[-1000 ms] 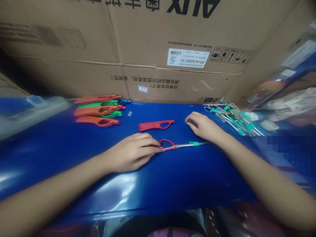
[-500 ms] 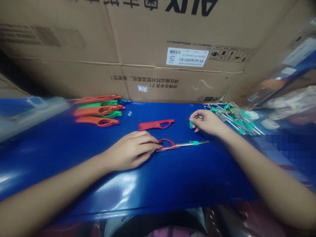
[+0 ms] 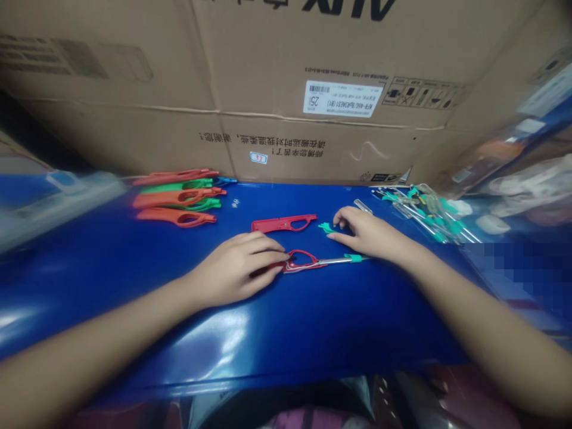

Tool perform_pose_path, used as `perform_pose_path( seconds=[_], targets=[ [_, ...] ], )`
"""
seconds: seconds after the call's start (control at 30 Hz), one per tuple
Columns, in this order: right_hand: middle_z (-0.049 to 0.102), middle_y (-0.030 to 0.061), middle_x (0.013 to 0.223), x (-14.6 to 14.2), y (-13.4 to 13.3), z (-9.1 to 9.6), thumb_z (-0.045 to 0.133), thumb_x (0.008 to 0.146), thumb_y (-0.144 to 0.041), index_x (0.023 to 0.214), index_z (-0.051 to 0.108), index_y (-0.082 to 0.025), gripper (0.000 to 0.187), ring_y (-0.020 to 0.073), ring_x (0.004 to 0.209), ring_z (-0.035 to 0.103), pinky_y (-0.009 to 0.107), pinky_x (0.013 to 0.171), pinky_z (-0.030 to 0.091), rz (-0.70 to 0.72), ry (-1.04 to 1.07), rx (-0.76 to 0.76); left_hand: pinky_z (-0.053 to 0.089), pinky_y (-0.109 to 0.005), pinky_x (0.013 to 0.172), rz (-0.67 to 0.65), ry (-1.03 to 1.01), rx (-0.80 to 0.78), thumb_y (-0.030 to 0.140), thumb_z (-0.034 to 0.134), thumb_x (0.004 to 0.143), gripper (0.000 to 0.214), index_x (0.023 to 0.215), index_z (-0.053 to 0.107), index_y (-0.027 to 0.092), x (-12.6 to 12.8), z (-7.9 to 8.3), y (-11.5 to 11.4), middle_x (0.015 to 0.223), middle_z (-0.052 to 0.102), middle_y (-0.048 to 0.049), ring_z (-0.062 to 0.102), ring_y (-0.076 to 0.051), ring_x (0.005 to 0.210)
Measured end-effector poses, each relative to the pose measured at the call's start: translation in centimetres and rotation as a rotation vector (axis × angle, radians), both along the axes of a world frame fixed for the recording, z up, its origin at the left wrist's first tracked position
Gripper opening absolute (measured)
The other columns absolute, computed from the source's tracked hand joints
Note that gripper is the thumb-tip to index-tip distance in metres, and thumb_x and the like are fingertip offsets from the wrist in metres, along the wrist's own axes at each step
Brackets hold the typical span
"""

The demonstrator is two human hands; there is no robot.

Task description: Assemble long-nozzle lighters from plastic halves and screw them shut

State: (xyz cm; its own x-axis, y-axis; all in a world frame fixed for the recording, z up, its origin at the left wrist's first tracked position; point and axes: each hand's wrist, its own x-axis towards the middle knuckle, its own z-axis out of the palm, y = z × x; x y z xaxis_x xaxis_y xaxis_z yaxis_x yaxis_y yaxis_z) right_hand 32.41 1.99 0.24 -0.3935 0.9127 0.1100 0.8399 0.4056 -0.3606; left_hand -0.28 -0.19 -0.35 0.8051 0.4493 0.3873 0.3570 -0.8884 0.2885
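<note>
My left hand (image 3: 243, 266) has its fingers closed over the handle end of a red lighter half-shell (image 3: 292, 267), which lies on the blue table. From that shell a metal tube (image 3: 335, 261) runs right, with a teal collar (image 3: 356, 258) near its far end; the tip is hidden behind my right hand (image 3: 369, 231). At the fingertips of my right hand a small teal plastic piece (image 3: 328, 227) sticks out to the left. A small clear or shiny piece (image 3: 363, 206) shows just behind that hand. Another red half-shell (image 3: 284, 224) lies above the one under my left hand.
Orange and green lighter shells (image 3: 179, 199) are stacked at the left back. Tiny metal bits (image 3: 235, 203) lie beside them. Several metal tubes with teal parts (image 3: 429, 214) are heaped at the right back. A large cardboard box (image 3: 268, 77) stands along the back edge.
My right hand has moved left and slightly down, bringing the teal piece toward the red shells. My left hand has stayed almost in place on the lighter half-shell.
</note>
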Motion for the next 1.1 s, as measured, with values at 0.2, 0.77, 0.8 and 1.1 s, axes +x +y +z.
perform_pose_path(
  seconds=[0.2, 0.77, 0.8, 1.1],
  targets=[
    [0.062, 0.0048, 0.094, -1.4, -1.2, 0.8, 0.054, 0.100, -0.031, 0.093, 0.058, -0.019, 0.014, 0.0169, 0.081, 0.057, 0.029, 0.073, 0.043, 0.189, 0.051, 0.020, 0.056, -0.036, 0.092, 0.097, -0.049, -0.111, 0.034, 0.065, 0.096, 0.032, 0.124, 0.068, 0.020, 0.3, -0.4, -0.2, 0.114, 0.072, -0.0085, 0.067, -0.022, 0.105],
    [0.062, 0.0048, 0.101, -4.2, -4.1, 1.5, 0.043, 0.106, -0.033, 0.103, 0.063, -0.020, 0.025, 0.0159, 0.078, 0.058, 0.029, 0.067, 0.039, 0.417, -0.201, 0.061, 0.052, -0.031, 0.091, 0.061, -0.086, -0.281, 0.026, 0.066, 0.096, 0.024, 0.119, 0.069, 0.018, 0.9, -0.6, -0.7, 0.110, 0.070, -0.0061, 0.065, -0.018, 0.101],
    [0.062, 0.0048, 0.101, -4.2, -4.1, 1.5, 0.043, 0.106, -0.033, 0.103, 0.063, -0.020, 0.025, 0.0158, 0.078, 0.058, 0.028, 0.066, 0.039, 0.418, -0.202, 0.056, 0.052, -0.031, 0.091, 0.061, -0.088, -0.278, 0.026, 0.066, 0.096, 0.024, 0.119, 0.069, 0.018, 0.9, -0.6, -0.7, 0.110, 0.069, -0.0061, 0.065, -0.018, 0.101],
    [0.063, 0.0034, 0.102, -4.4, -4.1, 0.8, 0.049, 0.104, -0.031, 0.103, 0.065, -0.021, 0.020, 0.0146, 0.077, 0.059, 0.027, 0.064, 0.038, 0.424, -0.151, 0.079, 0.052, -0.032, 0.092, 0.053, -0.018, -0.303, 0.027, 0.065, 0.097, 0.026, 0.121, 0.068, 0.018, 0.9, -0.3, -0.7, 0.110, 0.065, -0.0069, 0.063, -0.019, 0.102]
  ],
)
